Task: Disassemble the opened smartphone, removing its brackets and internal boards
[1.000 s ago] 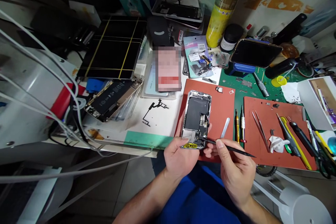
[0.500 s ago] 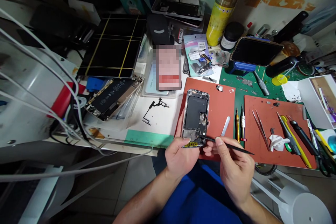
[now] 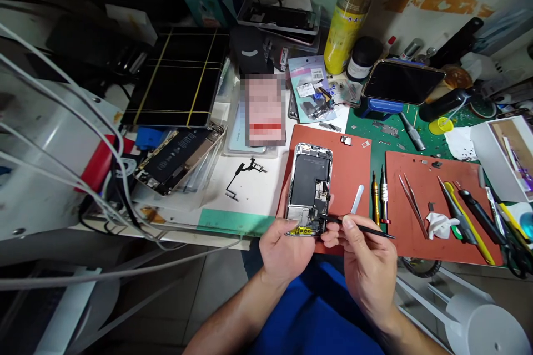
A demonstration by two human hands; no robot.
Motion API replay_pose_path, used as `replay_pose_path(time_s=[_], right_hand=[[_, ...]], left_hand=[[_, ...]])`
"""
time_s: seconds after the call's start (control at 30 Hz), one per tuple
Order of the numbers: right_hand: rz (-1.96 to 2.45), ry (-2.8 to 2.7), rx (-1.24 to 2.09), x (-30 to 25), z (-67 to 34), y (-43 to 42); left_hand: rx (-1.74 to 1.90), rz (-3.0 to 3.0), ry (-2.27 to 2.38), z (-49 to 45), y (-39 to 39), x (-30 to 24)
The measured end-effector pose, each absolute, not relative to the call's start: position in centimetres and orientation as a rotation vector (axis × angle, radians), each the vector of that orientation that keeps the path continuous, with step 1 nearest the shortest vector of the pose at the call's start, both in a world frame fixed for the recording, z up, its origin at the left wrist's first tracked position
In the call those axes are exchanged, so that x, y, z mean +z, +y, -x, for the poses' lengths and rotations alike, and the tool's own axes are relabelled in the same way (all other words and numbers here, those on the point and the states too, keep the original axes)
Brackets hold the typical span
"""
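At the left of the counter (image 3: 250, 188), a black tablet (image 3: 179, 75) banded with yellow strips lay flat. Just in front of it rested a second opened handset (image 3: 179, 158), tilted on a stack of parts. A loose flex cable (image 3: 244, 175) lay on the white sheet between that handset and the red mat (image 3: 353, 161).

The opened phone (image 3: 310, 188) lay on the left part of the red mat. Its long axis ran away from the person, and its lower end overhung the near edge of the mat. The left hand (image 3: 285, 249) gripped that lower end: the thumb lay across the bottom edge and the fingers curled round the left side of the frame. A yellow part showed at the bottom edge, just above the thumb.

The right hand (image 3: 368, 274) sat just right of the phone and held a thin black probe (image 3: 360, 227) pinched between thumb and forefinger. The probe lay almost crosswise to the phone's long axis. Its tip pointed left and met the lower right area of the phone's interior. Both hands were at the phone; the working tip came from the right.

Further right, a metal spatula (image 3: 357, 199), two screwdrivers (image 3: 380, 197) and a pair of tweezers (image 3: 410, 197) lay on the mats. An open white box (image 3: 485, 150) stood at the far right; its contents could not be made out.
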State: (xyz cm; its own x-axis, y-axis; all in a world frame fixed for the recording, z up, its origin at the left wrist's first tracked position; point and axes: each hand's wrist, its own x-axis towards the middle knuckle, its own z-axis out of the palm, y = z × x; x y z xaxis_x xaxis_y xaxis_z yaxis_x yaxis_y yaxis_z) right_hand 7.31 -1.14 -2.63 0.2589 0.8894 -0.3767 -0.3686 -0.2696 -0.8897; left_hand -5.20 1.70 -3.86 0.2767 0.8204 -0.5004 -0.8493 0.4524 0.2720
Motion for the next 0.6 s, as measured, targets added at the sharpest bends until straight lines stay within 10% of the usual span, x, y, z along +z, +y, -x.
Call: replay_pose_path(time_s=[0.6], right_hand=[[1.124, -1.739, 0.227, -3.4, -4.2, -3.5]], left_hand=[[1.335, 0.047, 0.826, 5.8, 0.8, -5.4]])
